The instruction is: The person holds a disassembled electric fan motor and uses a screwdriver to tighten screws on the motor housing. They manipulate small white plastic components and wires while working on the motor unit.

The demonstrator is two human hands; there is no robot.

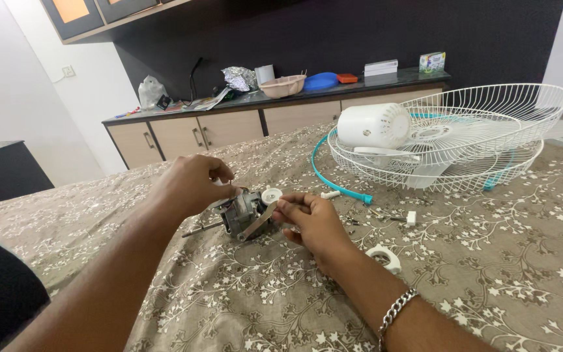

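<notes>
Left hand [193,182] pinches the top of a grey fan motor [242,214]; right hand [311,221] grips its white end, both on the floral bedspread [503,261]. Behind, stacked white wire fan guards [490,140] cradle the white motor housing [373,126] and blades. A teal rim ring [333,186], white ring [386,257] and small parts lie nearby.
</notes>
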